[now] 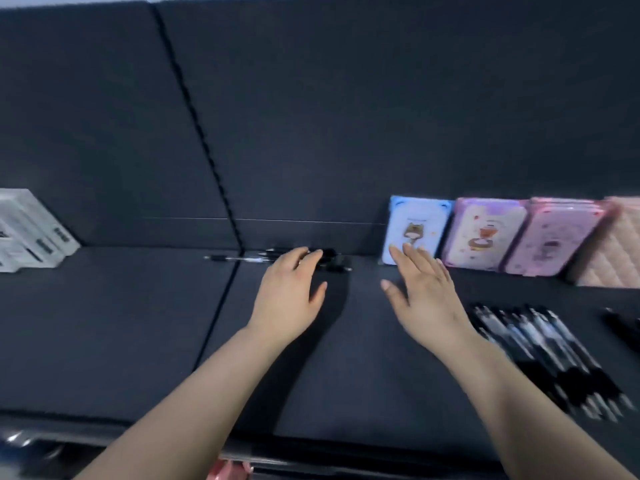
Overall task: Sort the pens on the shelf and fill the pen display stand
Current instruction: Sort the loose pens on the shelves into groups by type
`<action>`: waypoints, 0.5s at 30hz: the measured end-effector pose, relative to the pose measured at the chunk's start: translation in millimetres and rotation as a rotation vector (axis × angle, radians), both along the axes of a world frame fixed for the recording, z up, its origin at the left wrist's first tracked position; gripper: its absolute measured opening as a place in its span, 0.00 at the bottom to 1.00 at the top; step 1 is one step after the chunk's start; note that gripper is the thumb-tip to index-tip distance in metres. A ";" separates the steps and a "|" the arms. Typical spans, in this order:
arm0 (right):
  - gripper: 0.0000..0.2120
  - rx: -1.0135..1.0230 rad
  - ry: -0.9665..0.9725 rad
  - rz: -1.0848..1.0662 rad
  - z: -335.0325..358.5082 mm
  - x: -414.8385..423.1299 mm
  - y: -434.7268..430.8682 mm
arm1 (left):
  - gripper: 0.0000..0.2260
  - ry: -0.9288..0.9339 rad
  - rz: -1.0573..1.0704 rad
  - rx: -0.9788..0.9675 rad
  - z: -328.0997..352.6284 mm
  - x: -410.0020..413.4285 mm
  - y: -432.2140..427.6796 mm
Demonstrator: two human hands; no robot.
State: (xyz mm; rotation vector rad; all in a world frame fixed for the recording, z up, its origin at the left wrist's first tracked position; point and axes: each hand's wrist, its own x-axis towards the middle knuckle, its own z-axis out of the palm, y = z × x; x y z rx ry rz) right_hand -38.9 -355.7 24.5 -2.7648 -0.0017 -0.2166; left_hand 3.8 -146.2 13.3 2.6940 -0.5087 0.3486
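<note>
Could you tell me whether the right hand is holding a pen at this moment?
No, the right hand is open with its fingers straight and spread, and it holds nothing.

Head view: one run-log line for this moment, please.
left hand at loose pens, grip unclear | right hand open over shelf | pen row lying right of it

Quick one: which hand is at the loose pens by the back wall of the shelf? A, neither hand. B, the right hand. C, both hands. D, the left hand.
D: the left hand reaches its fingers onto the loose pens at the back wall, while the right hand is spread open off to the side, in front of the blue cartoon pack.
</note>
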 end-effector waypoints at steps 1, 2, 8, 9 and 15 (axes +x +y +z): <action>0.28 -0.003 0.012 0.022 -3.3 8.7 18.8 | 0.23 0.017 0.019 0.015 -3.3 7.1 19.3; 0.28 -0.003 0.027 0.037 -7.2 17.2 36.1 | 0.23 0.031 0.030 0.030 -7.3 15.0 37.4; 0.27 -0.002 0.099 0.054 -33.2 61.5 99.1 | 0.20 0.107 0.077 0.141 -26.1 65.6 104.3; 0.27 -0.013 0.111 0.049 -36.4 67.7 104.1 | 0.20 0.120 0.090 0.171 -28.6 72.3 109.6; 0.15 -0.040 0.090 -0.095 -44.7 90.4 113.4 | 0.08 0.201 0.138 0.270 -34.7 97.1 131.1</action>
